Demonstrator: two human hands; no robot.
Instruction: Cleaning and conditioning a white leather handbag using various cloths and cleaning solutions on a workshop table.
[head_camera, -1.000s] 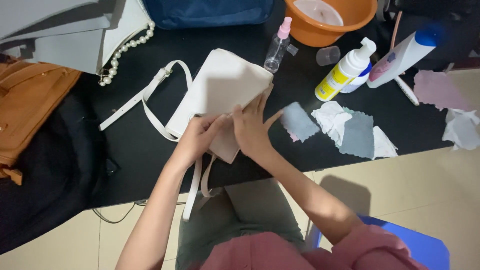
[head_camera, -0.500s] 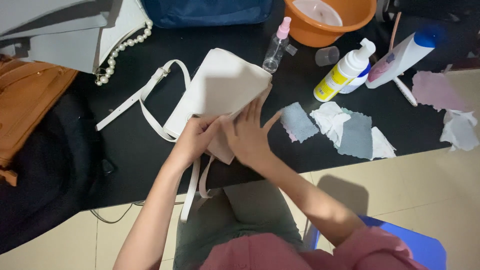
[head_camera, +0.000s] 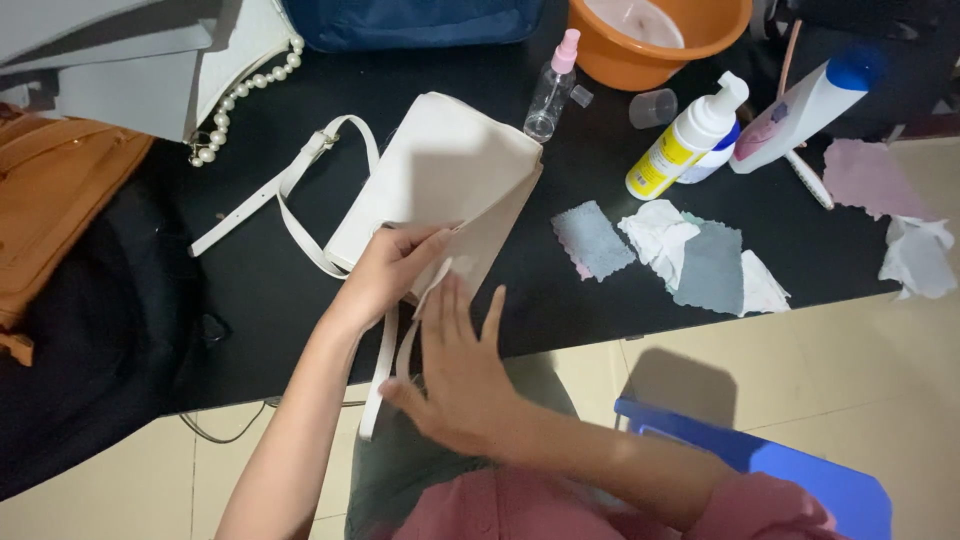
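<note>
Two hands at our white handbag (head_camera: 440, 185): left hand (head_camera: 392, 272) grips its flap; right hand (head_camera: 462, 372) spread flat, fingers wide.

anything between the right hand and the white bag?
Nothing visible. The right hand hovers flat just below the white bag, fingers pointing at its lower corner, with only the bag's own strap hanging beside it. The left hand already grips that lower edge.

**Hidden and cut off**

The left hand (head_camera: 385, 272) covers the near edge of the white handbag (head_camera: 440, 175), so its grip there is hidden. Above that grip, the orange basin (head_camera: 655, 40) and blue bag (head_camera: 415, 20) are cut by the top edge. The right hand (head_camera: 455, 370) looks slightly blurred, perhaps flat.
</note>
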